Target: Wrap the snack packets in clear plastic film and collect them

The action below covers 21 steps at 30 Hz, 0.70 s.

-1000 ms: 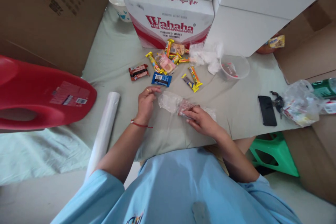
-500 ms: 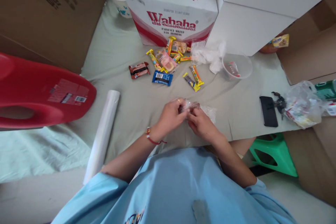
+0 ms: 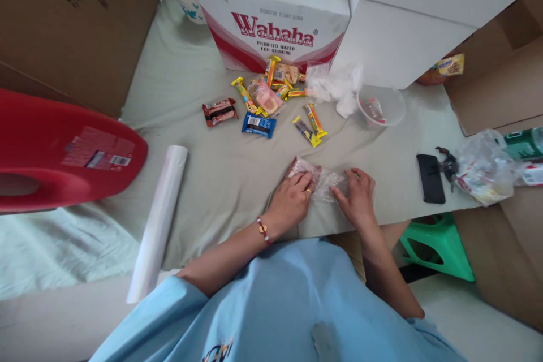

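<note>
A reddish-brown snack packet (image 3: 294, 165) lies on the cloth before me, partly covered by clear plastic film (image 3: 326, 184). My left hand (image 3: 292, 201) rests on the packet's near side, fingers stretched out over it and pressing it down; its thumb is hidden. To the right, my right hand (image 3: 357, 195) is open at the film's right edge, thumb and fingers apart, with the thumb touching the film. Beyond the hands are a grey-and-yellow snack stick (image 3: 306, 131), a yellow-orange one (image 3: 315, 120), a blue packet (image 3: 258, 125) and a brown packet (image 3: 219, 112).
A roll of clear film (image 3: 158, 223) and a red jug (image 3: 76, 153) are on the left. Behind the snack pile stand a Wahaha carton (image 3: 271, 28) and a clear tub (image 3: 392, 107). A black phone (image 3: 431, 178) and plastic bag (image 3: 483, 169) lie right.
My hands were together at the crumpled film and have parted. The right hand has moved right and opened; the left now lies over the packet, and the film is spread out.
</note>
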Each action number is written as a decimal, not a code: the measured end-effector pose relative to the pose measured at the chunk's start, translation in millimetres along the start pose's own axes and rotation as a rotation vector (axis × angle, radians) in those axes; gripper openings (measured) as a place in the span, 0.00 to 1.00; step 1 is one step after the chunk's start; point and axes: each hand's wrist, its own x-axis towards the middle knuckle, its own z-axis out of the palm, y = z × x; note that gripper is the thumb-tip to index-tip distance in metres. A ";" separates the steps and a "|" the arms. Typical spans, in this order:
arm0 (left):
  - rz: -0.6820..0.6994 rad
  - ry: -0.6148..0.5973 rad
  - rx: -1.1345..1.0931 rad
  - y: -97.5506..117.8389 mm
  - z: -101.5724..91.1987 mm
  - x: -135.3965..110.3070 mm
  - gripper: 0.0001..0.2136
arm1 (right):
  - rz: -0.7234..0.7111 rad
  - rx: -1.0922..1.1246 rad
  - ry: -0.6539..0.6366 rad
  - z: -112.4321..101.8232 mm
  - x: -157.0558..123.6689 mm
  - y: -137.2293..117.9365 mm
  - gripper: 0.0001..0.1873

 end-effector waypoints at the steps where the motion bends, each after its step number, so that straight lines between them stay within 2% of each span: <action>1: 0.003 -0.004 0.017 0.5 0.9 -1.3 0.21 | -0.010 -0.010 -0.018 2.3 -0.7 2.3 0.22; 3: 0.020 0.004 0.045 -0.2 2.1 -3.4 0.21 | -0.020 0.050 -0.092 2.0 -0.5 2.8 0.15; 5: 0.049 0.020 0.068 -2.5 3.7 -5.2 0.21 | 0.035 0.179 -0.165 -3.8 4.1 -3.1 0.14; 7: 0.066 0.034 0.082 -5.0 6.4 -6.0 0.21 | 0.115 0.322 -0.218 -9.9 14.7 -15.8 0.14; 9: 0.074 0.043 0.074 -6.7 9.8 -5.6 0.21 | 0.110 0.394 -0.236 -10.0 30.4 -34.7 0.13; 13: 0.117 0.086 -0.014 -8.1 11.7 -7.6 0.19 | -0.097 0.232 -0.270 14.4 63.7 -79.7 0.06; 15: 0.105 0.129 -0.083 -10.3 8.0 -15.1 0.17 | -0.127 0.098 -0.341 31.7 72.4 -99.2 0.11; 18: 0.044 0.242 -0.176 -19.1 -1.4 -35.9 0.17 | -0.158 -0.044 -0.400 49.5 69.4 -118.6 0.13; 21: -0.039 0.383 -0.234 -33.3 -11.4 -58.2 0.17 | -0.246 -0.075 -0.368 54.2 54.0 -125.3 0.18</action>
